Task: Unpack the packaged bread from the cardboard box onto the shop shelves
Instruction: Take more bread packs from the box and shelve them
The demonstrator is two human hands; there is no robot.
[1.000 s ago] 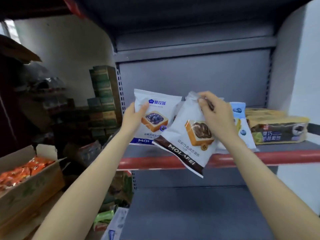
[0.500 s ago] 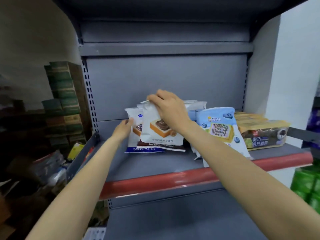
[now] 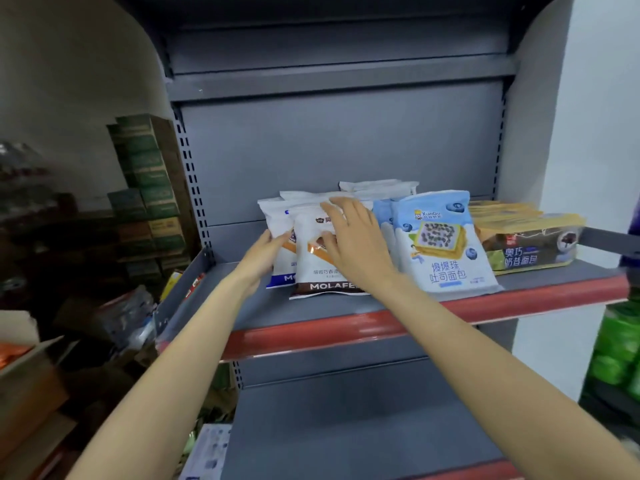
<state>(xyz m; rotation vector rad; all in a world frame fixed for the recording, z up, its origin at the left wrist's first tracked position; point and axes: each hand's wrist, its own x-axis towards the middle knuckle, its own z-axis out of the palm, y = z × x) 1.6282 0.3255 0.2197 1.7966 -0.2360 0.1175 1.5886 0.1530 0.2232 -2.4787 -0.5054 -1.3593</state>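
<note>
A white bread pack with a brown MOLAFEI band (image 3: 313, 271) stands on the grey shelf with the red front edge (image 3: 346, 332). It leans on a white pack with a blue band (image 3: 275, 216) behind it. My right hand (image 3: 349, 242) lies flat on the brown pack's front, fingers spread and straight. My left hand (image 3: 265, 252) touches the left edge of the blue-band pack with fairly straight fingers. More white packs (image 3: 377, 186) stand behind. The open cardboard box (image 3: 24, 372) is at the lower left, its orange contents just showing.
A light-blue blueberry toast pack (image 3: 440, 244) stands right of my right hand, then stacked yellow and dark packs (image 3: 533, 244). Bare shelf lies left of the packs. A lower grey shelf (image 3: 346, 427) is below. Green cartons (image 3: 145, 188) are stacked at left.
The brown pack went from my right hand's grip in the air to standing on the shelf. My right hand let go of its top and now lies flat on its front.
</note>
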